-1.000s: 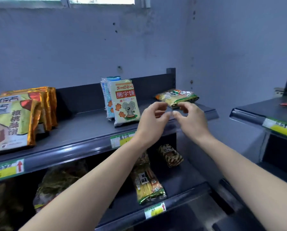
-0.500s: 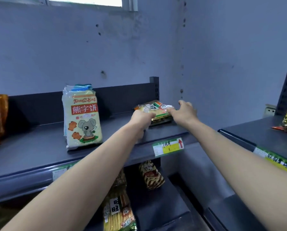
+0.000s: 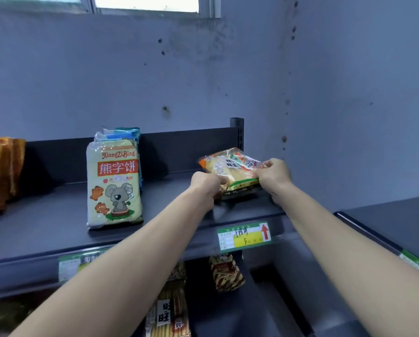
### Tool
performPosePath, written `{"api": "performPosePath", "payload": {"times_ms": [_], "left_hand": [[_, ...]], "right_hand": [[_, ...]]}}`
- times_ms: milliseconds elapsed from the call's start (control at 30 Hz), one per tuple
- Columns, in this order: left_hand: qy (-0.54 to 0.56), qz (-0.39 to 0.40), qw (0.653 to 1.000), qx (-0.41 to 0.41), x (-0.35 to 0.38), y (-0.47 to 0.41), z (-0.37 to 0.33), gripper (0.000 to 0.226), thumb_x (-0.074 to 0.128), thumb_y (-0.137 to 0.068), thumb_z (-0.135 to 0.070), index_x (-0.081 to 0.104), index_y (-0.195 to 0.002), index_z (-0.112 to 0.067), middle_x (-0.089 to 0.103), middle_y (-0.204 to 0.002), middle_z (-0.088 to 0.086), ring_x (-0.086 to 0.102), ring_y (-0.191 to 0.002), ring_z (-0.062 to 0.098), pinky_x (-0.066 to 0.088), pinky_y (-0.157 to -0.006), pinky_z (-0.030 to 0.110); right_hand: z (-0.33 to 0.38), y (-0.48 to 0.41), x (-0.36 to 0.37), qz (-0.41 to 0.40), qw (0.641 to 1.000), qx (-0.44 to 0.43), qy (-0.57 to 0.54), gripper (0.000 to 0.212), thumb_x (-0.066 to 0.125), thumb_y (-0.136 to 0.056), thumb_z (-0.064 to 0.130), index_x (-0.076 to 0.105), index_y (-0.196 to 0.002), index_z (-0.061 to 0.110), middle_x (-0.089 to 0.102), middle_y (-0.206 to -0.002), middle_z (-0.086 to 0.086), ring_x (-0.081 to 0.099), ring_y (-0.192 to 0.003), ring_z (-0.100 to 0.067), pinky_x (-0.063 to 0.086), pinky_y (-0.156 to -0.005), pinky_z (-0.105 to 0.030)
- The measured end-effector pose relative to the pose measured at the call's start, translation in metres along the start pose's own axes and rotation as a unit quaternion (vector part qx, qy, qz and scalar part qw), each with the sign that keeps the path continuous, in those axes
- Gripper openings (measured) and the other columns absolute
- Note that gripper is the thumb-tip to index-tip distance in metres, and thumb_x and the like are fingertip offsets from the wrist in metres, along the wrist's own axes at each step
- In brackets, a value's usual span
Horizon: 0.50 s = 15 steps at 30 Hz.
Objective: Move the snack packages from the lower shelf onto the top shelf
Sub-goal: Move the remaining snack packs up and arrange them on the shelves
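head view: fingers of the left hand (image 3: 205, 184) and right hand (image 3: 273, 175) now pinch the yellow snack pack (image 3: 232, 170), tilted up off the top shelf (image 3: 169, 229) by the upright post (image 3: 237, 132) — half a second ago it lay flat — likely being straightened; lower shelf packs (image 3: 225, 273) remain.

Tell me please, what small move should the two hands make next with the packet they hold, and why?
Probably stand it upright and let go. Both the left hand and right hand pinch the rice cracker packet, tilted on the top shelf, while the koala biscuit bag already stands upright.
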<state>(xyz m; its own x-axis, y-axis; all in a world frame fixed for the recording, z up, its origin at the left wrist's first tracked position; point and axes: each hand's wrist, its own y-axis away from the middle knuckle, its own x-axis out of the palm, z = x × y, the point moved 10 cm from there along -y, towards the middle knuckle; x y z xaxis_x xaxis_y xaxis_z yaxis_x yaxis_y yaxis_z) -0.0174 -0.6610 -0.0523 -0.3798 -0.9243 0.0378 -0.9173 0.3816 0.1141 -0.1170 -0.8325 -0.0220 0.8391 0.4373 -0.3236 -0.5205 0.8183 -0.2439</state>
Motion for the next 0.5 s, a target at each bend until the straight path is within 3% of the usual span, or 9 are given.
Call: {"api": "performPosePath", "payload": {"times_ms": [100,233,367,500], "left_hand": [[0.021,0.016,0.999,0.023,-0.002,0.016,-0.001,0.01,0.069,-0.078,-0.001,0.061,-0.082,-0.006,0.058,-0.076,0.007,0.045,-0.06,0.015,0.039,-0.06,0.023],[0.049,0.063,0.99,0.114,-0.011,0.057,-0.019,0.029,0.064,-0.081,0.003,0.061,-0.109,-0.005,0.067,-0.101,0.008,0.063,-0.093,0.022,0.049,-0.084,0.028],[0.051,0.101,0.973,0.199,-0.037,0.115,-0.033,0.028,0.062,-0.081,0.007,0.061,-0.101,-0.013,0.065,-0.091,0.001,0.064,-0.086,0.016,0.053,-0.075,0.022],[0.018,0.104,0.97,0.218,-0.078,0.16,-0.018,0.043,0.068,-0.078,0.002,0.056,-0.117,-0.012,0.064,-0.108,0.007,0.065,-0.095,0.02,0.054,-0.084,0.03]], "right_hand": [[0.005,0.022,-0.013,-0.003,0.999,-0.015,-0.047,0.02,0.07,-0.082,0.013,0.06,-0.097,0.007,0.062,-0.095,-0.007,0.058,-0.083,-0.022,0.045,-0.067,-0.03],[0.014,0.064,-0.031,-0.01,0.993,-0.036,-0.108,0.022,0.071,-0.081,0.011,0.057,-0.098,0.01,0.06,-0.094,-0.005,0.057,-0.087,-0.019,0.044,-0.073,-0.028],[0.026,0.119,-0.048,-0.023,0.99,-0.056,-0.127,0.022,0.072,-0.08,0.01,0.056,-0.095,0.014,0.058,-0.099,-0.006,0.056,-0.088,-0.018,0.044,-0.074,-0.026],[0.029,0.184,-0.05,-0.015,0.985,-0.058,-0.159,0.028,0.072,-0.076,0.003,0.051,-0.078,0.02,0.058,-0.09,-0.007,0.057,-0.084,-0.02,0.051,-0.081,-0.036]]}}
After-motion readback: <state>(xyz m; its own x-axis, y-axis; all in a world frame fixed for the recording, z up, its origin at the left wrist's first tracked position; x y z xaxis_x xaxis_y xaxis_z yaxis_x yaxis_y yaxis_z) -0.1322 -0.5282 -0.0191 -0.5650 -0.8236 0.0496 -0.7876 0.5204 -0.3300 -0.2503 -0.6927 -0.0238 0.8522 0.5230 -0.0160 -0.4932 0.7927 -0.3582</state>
